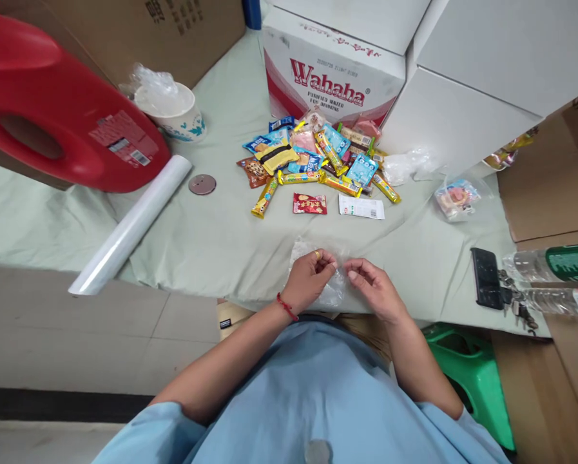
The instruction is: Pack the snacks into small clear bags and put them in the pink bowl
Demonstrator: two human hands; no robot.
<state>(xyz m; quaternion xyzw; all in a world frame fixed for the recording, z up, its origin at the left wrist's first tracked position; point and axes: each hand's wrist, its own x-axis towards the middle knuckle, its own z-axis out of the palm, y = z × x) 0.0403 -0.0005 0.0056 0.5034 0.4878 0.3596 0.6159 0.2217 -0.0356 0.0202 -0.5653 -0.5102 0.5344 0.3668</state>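
A clear plastic bag [334, 293] lies at the table's front edge, beneath both of my hands. My left hand [312, 274], with a ring and a red bracelet, pinches the bag's thin film between thumb and fingertips. Close to its right, my right hand [375, 287] has its thumb and forefinger curled near the film; whether they grip it I cannot make out. Just beyond lie a red snack packet [310, 203] and a white packet [361, 207] side by side. Behind them is a heap of wrapped snacks [308, 158], with several yellow sticks among blue and brown packets.
At the left are a roll of clear film [134, 222], a round disc [202, 184], a red jug [76, 109] and a paper cup [173, 113]. A Wahaha carton [334, 80] stands behind the snacks. Rightward are a bagged snack pack [457, 198], a phone [486, 277], keys and bottles [554, 264].
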